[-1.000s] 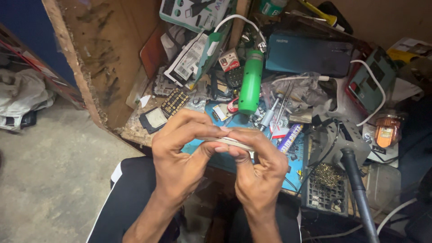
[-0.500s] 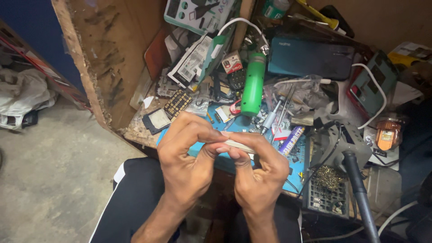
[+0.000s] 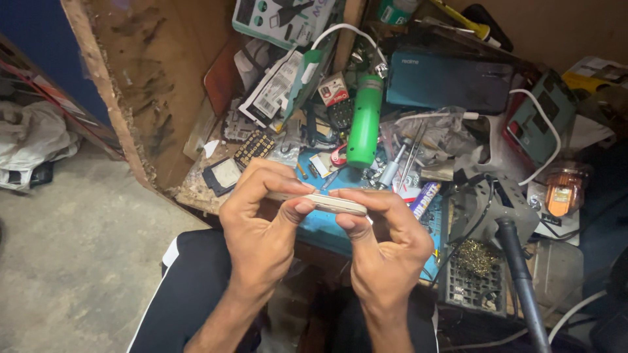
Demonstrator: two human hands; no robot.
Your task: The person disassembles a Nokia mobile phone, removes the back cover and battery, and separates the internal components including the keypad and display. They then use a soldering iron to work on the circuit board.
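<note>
White plastic, a slim flat phone-like casing (image 3: pixel 333 204), pinched edge-on between your left hand (image 3: pixel 265 222) and right hand (image 3: pixel 383 245) over the worktop's (image 3: pixel 196 189) near edge. Same clenched grasp as a second ago; thumbs pressing the seam, nothing parted.

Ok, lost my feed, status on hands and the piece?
Left hand and right hand both pinching thin white casing edge-on. Held above blue mat. Nothing between hands.
</note>
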